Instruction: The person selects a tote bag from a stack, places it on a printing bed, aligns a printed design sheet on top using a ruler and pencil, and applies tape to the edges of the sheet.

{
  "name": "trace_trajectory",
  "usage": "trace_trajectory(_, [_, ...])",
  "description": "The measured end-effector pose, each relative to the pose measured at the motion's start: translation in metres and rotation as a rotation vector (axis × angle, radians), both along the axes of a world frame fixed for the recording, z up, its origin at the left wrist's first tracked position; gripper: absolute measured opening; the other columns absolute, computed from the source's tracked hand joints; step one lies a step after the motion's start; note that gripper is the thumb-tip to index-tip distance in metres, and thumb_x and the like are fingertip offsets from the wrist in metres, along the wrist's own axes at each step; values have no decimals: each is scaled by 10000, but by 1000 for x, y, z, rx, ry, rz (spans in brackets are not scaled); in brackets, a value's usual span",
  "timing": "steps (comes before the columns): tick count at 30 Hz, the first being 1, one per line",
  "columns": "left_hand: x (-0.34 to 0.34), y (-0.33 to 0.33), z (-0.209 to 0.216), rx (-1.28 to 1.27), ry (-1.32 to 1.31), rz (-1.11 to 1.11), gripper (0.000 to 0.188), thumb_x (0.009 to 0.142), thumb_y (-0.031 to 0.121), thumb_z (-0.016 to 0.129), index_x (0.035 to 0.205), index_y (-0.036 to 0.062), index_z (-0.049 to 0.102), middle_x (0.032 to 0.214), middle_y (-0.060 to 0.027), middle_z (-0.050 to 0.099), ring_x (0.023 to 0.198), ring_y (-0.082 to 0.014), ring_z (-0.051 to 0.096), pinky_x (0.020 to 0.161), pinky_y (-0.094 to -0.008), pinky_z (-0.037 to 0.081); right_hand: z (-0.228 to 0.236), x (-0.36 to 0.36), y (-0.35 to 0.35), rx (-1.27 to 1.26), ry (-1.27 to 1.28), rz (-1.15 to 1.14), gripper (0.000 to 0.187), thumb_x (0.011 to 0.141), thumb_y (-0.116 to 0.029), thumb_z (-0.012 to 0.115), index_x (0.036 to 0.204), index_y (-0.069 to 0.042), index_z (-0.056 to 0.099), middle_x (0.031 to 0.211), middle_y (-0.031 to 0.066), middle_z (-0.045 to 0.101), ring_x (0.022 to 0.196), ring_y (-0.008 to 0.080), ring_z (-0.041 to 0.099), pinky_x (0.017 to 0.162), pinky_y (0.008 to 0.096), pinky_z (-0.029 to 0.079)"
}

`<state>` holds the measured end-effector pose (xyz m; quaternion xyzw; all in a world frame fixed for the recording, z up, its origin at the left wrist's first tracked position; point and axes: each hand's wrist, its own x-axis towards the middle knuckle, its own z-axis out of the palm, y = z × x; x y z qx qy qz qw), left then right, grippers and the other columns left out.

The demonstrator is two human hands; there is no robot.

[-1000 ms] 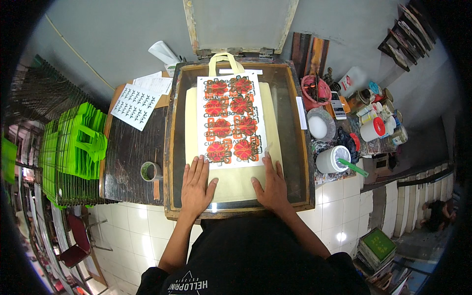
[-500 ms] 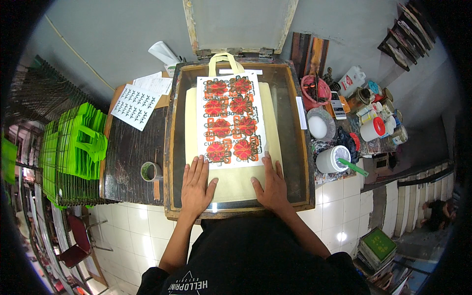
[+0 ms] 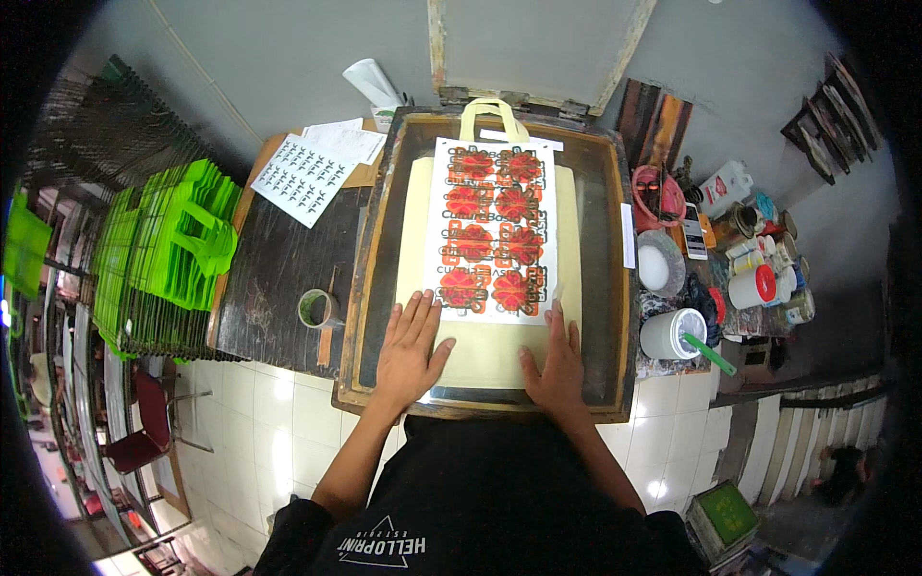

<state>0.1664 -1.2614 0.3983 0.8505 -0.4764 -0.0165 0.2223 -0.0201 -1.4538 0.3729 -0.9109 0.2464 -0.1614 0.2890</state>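
A cream tote bag (image 3: pixel 480 360) lies flat on the glass top of a wooden-framed table (image 3: pixel 376 269), its handles pointing away from me. On top of the bag rests a white sheet (image 3: pixel 495 230) with red and black printed patterns. Palm down, my left hand (image 3: pixel 414 350) presses on the bag's lower left, fingertips by the sheet's near left corner. My right hand (image 3: pixel 557 365) lies on the bag's lower right, its fingertips at the near right corner of the sheet. Both hands have their fingers stretched out and hold nothing.
Left of the glass-topped table, a dark bench carries printed papers (image 3: pixel 304 178) and a tape roll (image 3: pixel 318 308). Bright green bags (image 3: pixel 182 259) hang on a wire rack. At right stand a white tub (image 3: pixel 672 334) with a green-handled tool, a phone (image 3: pixel 693 231) and several paint containers.
The view has shifted, so the table and bag appear farther right. Both hands stay flat on the bag; the sheet has not visibly moved on it.
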Motion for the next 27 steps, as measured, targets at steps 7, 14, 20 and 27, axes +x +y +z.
trace_trajectory(7, [1, 2, 0, -19, -9, -3, 613, 994, 318, 613, 1485, -27, 486, 1585, -201, 440, 1507, -347, 359, 1247, -511, 229, 3, 1, 0, -28, -3, 18, 823, 951, -256, 636, 1573, 71, 208, 1601, 295, 336, 1467, 434, 380, 1242, 582, 206])
trace_trajectory(14, [3, 1, 3, -26, 2, -10, 546, 1004, 279, 592, 1458, -15, 523, 1558, -188, 477, 1480, -349, 396, 1231, -515, 264, 6, 2, -1, -114, -58, 34, 805, 970, -255, 613, 1572, 88, 204, 1584, 306, 354, 1414, 431, 455, 1195, 606, 278])
trace_trajectory(20, [20, 0, 4, -61, -6, -20, 408, 977, 184, 624, 1370, 72, 627, 1462, -117, 574, 1352, -296, 518, 1107, -443, 373, 9, 6, -4, -128, -77, -1, 755, 1002, -260, 595, 1577, 66, 230, 1542, 270, 441, 1338, 348, 565, 1152, 568, 327])
trace_trajectory(27, [22, -4, 6, 46, -102, -66, 505, 990, 336, 621, 1453, 137, 574, 1481, -140, 503, 1350, -326, 452, 1087, -462, 343, 3, 10, -3, -175, -92, -15, 767, 987, -246, 631, 1578, 49, 241, 1533, 251, 465, 1316, 328, 588, 1165, 546, 320])
